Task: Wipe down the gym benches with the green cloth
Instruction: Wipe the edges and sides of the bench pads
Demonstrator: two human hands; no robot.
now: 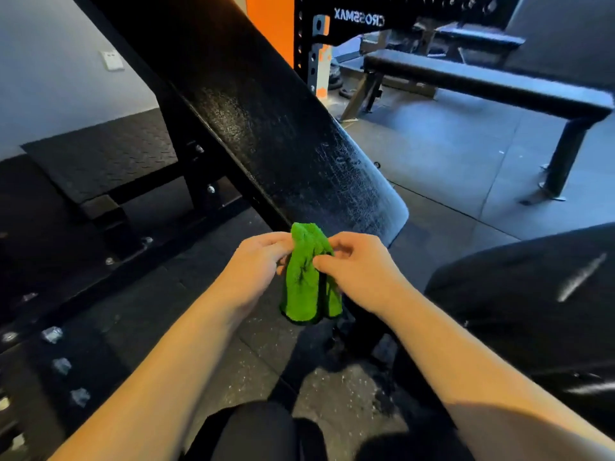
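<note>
Green cloth (307, 274), just 1, hangs bunched between 2 hands in the middle of the view. The left hand (256, 261) pinches its top from 9 o'clock and the right hand (359, 271) pinches it from 3 o'clock, both with fingers curled on the fabric. At 12 o'clock, just above them, is the low end of 1 slanted black bench pad (266, 121), scuffed whitish. Out at 2 o'clock stands 1 flat bench (482, 81), with 1 more bench (479, 36) behind it. 1 black rack (359, 19) sits at 1 o'clock.
</note>
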